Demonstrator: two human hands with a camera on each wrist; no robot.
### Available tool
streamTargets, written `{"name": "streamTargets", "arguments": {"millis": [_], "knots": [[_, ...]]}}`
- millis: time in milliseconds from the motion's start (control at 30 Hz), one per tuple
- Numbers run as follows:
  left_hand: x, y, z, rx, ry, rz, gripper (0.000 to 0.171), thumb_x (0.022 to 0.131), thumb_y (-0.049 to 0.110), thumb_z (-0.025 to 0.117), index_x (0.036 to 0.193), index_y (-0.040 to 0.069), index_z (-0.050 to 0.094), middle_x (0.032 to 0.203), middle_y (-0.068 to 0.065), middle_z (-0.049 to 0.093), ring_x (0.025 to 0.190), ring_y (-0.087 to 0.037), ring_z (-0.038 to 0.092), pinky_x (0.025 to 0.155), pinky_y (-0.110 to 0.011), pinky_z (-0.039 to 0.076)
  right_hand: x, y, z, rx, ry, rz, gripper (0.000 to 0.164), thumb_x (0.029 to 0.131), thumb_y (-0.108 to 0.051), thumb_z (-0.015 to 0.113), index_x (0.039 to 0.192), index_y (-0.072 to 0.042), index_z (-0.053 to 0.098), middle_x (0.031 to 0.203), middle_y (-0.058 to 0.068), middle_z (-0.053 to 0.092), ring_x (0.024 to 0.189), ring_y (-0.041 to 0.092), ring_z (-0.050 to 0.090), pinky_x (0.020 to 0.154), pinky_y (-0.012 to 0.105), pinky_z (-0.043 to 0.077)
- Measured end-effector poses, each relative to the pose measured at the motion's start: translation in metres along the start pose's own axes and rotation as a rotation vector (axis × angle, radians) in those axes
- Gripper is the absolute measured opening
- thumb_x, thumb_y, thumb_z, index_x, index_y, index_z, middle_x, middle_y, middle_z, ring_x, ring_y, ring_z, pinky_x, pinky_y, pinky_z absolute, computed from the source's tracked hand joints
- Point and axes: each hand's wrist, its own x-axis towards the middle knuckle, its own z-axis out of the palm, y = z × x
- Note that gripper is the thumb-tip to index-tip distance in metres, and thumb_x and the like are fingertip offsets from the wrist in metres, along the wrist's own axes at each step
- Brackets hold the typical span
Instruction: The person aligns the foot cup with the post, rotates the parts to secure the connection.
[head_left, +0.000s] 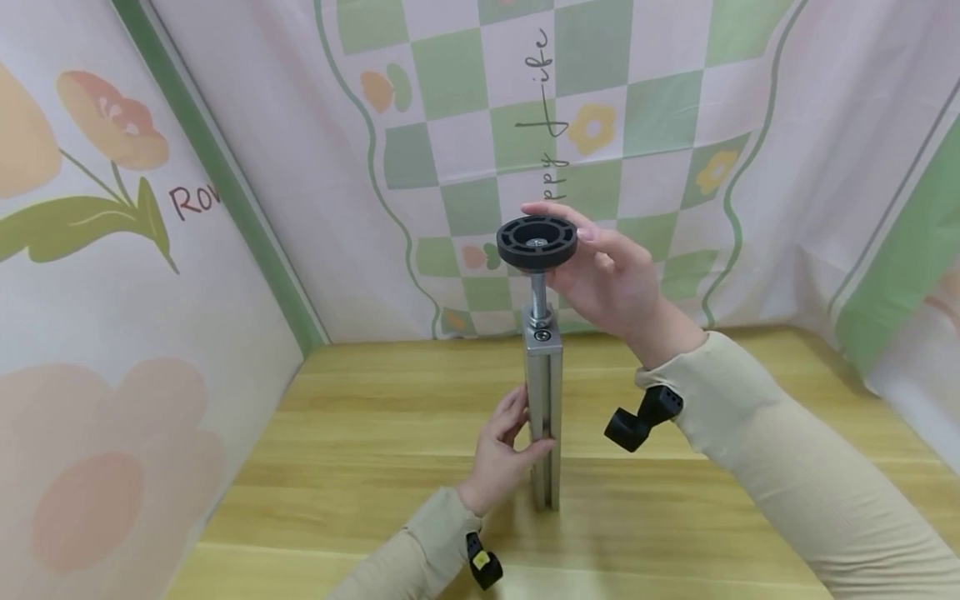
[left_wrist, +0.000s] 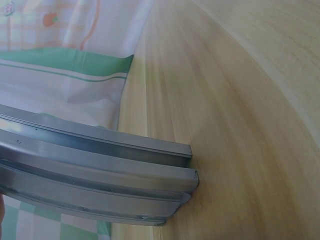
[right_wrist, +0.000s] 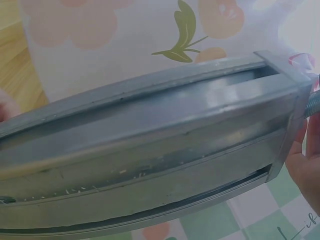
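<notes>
Far left: flower-printed cloth panel (head_left: 112, 333), running down to the left edge of the worktop (head_left: 360, 417). Checked cloth (head_left: 660, 183) hangs at the far edge. Left sleeve (head_left: 420, 550) beige, black wrist mount (head_left: 483, 568) on the cuff.

Left hand (head_left: 501, 458) clamped on the grooved metal profile (head_left: 545, 400), thumb across the near side, fingers at its left. Profile upright, about midway between the worktop's left and right edges, in from the far edge. Left wrist view: lower end meets the wood. Right wrist view: lengthwise grooves, pale scuffs along one face.

On top, end plate (head_left: 553, 344) with a screw; nut and bright threaded rod (head_left: 538, 292) rise from it to the round black foot (head_left: 536, 259), recess facing up.

Right hand (head_left: 611, 287) clamped on the foot, fingers curved round its far and right rim. Second black mount (head_left: 660, 407) at that cuff, beige right sleeve (head_left: 810, 475) beyond.
</notes>
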Motion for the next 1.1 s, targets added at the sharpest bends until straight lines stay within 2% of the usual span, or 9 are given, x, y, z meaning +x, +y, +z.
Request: {"name": "streamTargets", "arguments": {"millis": [133, 300, 533, 800, 1100], "knots": [[0.000, 0.000, 0.000, 0.000, -0.003, 0.006, 0.081, 0.080, -0.009, 0.068, 0.136, 0.043, 0.040, 0.141, 0.011, 0.040, 0.122, -0.003, 0.045, 0.103, -0.025, 0.040, 0.000, 0.000, 0.001, -0.001, -0.001, 0.001, 0.036, 0.090, -0.024, 0.048, 0.124, -0.013, 0.052, 0.120, 0.009, 0.051, 0.107, 0.019, 0.051, 0.090, 0.027, 0.041], [-0.001, 0.000, 0.000, -0.004, -0.007, 0.005, 0.081, 0.081, -0.008, 0.068, 0.136, 0.044, 0.040, 0.141, 0.017, 0.039, 0.122, -0.002, 0.044, 0.103, -0.025, 0.040, -0.001, 0.000, 0.000, -0.003, -0.020, -0.008, 0.037, 0.089, -0.026, 0.052, 0.124, -0.015, 0.050, 0.120, 0.009, 0.050, 0.107, 0.020, 0.051, 0.091, 0.026, 0.041], [-0.001, 0.001, 0.000, -0.005, -0.003, 0.000, 0.076, 0.082, -0.005, 0.068, 0.137, 0.042, 0.042, 0.140, 0.015, 0.040, 0.122, -0.002, 0.044, 0.103, -0.023, 0.040, -0.001, 0.002, -0.003, -0.058, 0.005, -0.026, 0.032, 0.091, -0.024, 0.051, 0.122, -0.016, 0.053, 0.121, 0.007, 0.052, 0.111, 0.019, 0.052, 0.094, 0.028, 0.042], [-0.002, 0.001, -0.001, 0.011, -0.001, -0.004, 0.075, 0.082, -0.005, 0.068, 0.139, 0.034, 0.042, 0.142, 0.008, 0.040, 0.122, -0.004, 0.045, 0.102, -0.024, 0.041, -0.005, 0.000, 0.000, -0.174, 0.135, -0.080, 0.027, 0.089, -0.015, 0.058, 0.115, -0.018, 0.057, 0.113, 0.005, 0.058, 0.107, 0.015, 0.056, 0.095, 0.026, 0.045], [-0.002, 0.002, -0.001, 0.024, -0.006, 0.006, 0.075, 0.081, -0.006, 0.068, 0.141, 0.030, 0.041, 0.143, -0.001, 0.040, 0.121, -0.005, 0.045, 0.102, -0.024, 0.041, -0.010, -0.005, 0.010, -0.312, 0.253, -0.117, 0.032, 0.085, 0.000, 0.049, 0.111, -0.017, 0.058, 0.104, -0.001, 0.065, 0.097, 0.012, 0.060, 0.095, 0.023, 0.044]]}}
